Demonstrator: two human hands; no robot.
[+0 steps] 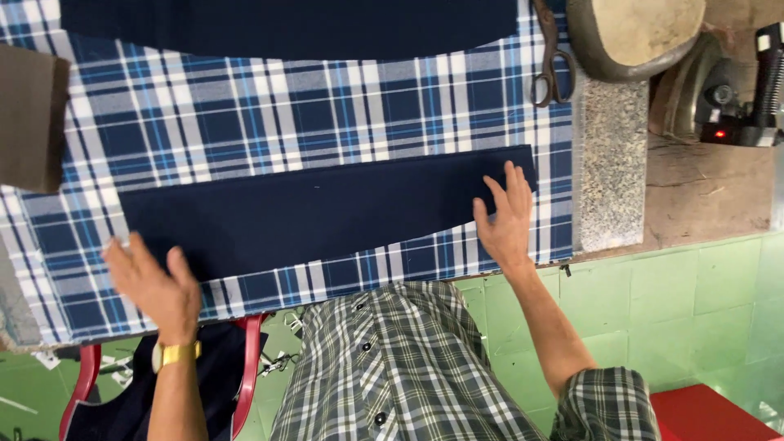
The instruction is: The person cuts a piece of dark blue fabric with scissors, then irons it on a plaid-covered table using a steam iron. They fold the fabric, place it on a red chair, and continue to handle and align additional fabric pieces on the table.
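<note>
Nearest the lens, at 6 o'clock: the wearer's grey-and-white plaid shirt (400,367), buttoned down the front. Proceeding from left to right:

At 9 o'clock, a brown flat block (31,118) rests on the left edge of the desk. At 7 o'clock, the left hand (155,286) lies flat and open, fingers spread, pressing the lower left end of the navy fabric strip (327,208); it grips nothing. A gold wristwatch (175,354) sits on that wrist, above a red-framed stool (249,367) carrying dark cloth.

The navy fabric strip runs across the centre of the view, from 8 o'clock to 3 o'clock, lying flat on the blue-and-white plaid cloth (286,114) that covers the desk. A second, larger navy fabric piece (286,24) lies along the 12 o'clock edge.

At 4 o'clock from centre, the right hand (506,216) is likewise open and flat, fingers extended onto the right end of the strip, holding nothing.

At 1 o'clock, metal scissors (551,57) lie at the cloth's edge, beside a speckled stone slab (612,163) and a rounded pale pad (637,33). At 2 o'clock, a black device with a red light (735,114). Below, green floor tiles (694,302).
</note>
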